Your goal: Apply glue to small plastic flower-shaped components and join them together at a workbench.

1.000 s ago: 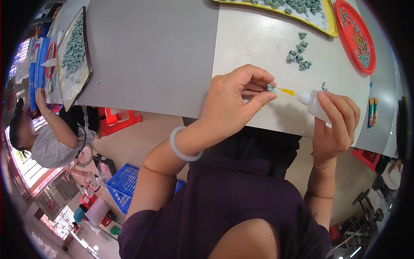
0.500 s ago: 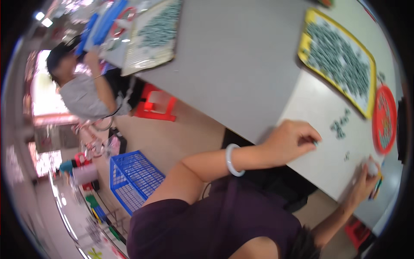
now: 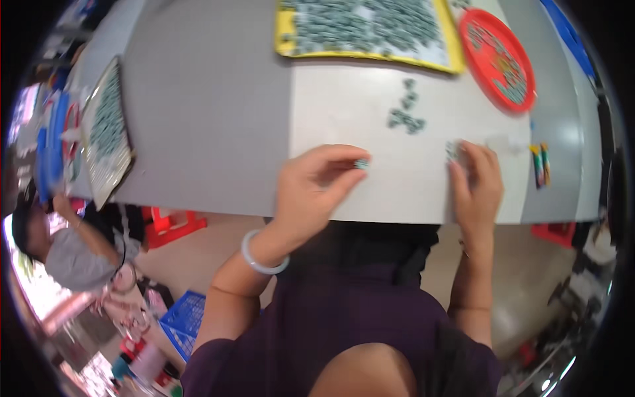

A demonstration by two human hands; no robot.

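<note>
My left hand [image 3: 311, 188], with a pale bangle [image 3: 264, 266] at its wrist, pinches a small grey-green piece [image 3: 361, 163] between thumb and fingertip above the white board [image 3: 390, 188]. The piece is too small and blurred to name. My right hand [image 3: 479, 182] is lowered to the right part of the board. Its thumb and fingers are apart beside a few loose grey-green pieces [image 3: 451, 150]; whether they touch is blurred. Beyond both hands lies a little cluster of similar pieces [image 3: 405, 119]. A whitish, smeared object [image 3: 504, 145] rests beside my right hand.
A yellow-rimmed tray [image 3: 370, 59] full of such pieces stands at the back. Right of it is a red round tray [image 3: 471, 63] with more pieces. Two small coloured tubes [image 3: 540, 165] lie at the right. At far left, a person [image 3: 83, 258] sits near another loaded tray [image 3: 127, 162].
The view has swung to the right. My right hand has come off the whitish object and moved in to the loose pieces. My left hand still pinches its piece.
</note>
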